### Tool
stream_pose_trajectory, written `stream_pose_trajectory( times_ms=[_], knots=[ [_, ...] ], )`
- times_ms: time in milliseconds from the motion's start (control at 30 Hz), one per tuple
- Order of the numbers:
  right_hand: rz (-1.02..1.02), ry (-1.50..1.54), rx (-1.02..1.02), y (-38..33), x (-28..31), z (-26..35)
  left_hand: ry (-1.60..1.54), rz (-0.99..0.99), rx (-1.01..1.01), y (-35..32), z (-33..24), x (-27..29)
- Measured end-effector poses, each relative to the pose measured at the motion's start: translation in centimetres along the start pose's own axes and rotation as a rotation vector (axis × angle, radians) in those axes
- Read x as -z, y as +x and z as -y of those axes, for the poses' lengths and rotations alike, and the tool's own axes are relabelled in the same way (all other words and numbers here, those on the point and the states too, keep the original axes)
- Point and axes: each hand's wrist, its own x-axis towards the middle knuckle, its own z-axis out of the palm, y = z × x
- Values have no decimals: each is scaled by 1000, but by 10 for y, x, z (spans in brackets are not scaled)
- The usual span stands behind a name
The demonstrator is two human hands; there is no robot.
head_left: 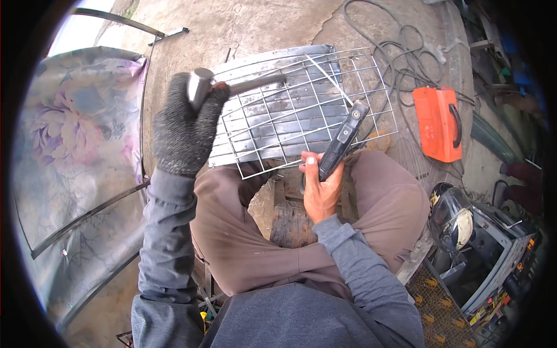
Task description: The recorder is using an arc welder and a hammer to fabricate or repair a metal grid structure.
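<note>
My left hand [185,124], in a dark knit glove, is closed around the head end of a hammer [200,84]. Its dark handle points right, over a wire grid [293,119]. My bare right hand [322,185] grips a black welding electrode holder [343,139]. From the holder's tip a thin welding rod [328,77] slants up and left across the grid. The grid of thin welded bars lies on a slatted grey metal surface [278,139], jutting past its right side. Whether the rod's far end touches a bar I cannot tell.
An orange welding machine [435,124] stands at the right, with dark cables [400,64] coiled above it. A visor helmet [455,217] lies lower right, beside a metal frame. Floral sheeting [75,133] on a frame fills the left. A wooden block [293,225] sits between my legs.
</note>
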Motion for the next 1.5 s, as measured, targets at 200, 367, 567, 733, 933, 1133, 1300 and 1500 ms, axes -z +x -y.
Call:
stream_pose_trajectory(
  times_ms=[200, 367, 567, 733, 933, 1133, 1300, 1500],
  knots=[
    [-18, -29, 25, 1, 2, -1, -6, -136, -85, -4, 4, -3],
    [-22, -50, 32, 1, 1, -4, 111, -54, -108, -6, 8, -9],
    [-20, -64, 25, 1, 0, -3, -73, -164, -85, -14, 17, -9],
    [-20, -42, 8, 0, 0, -1, 97, -145, -64, -12, 11, -7],
    [-19, -114, 34, -2, -3, 8, 19, -222, -58, -10, 27, 6],
    [47, -128, 38, -3, -9, 11, -96, -223, 231, -24, 32, 32],
    [221, -149, -37, -12, -19, 2, -141, -379, 308, -55, 57, 41],
    [315, -233, 72, -18, -39, -5, -164, -362, 472, -102, 78, 50]
  ],
)
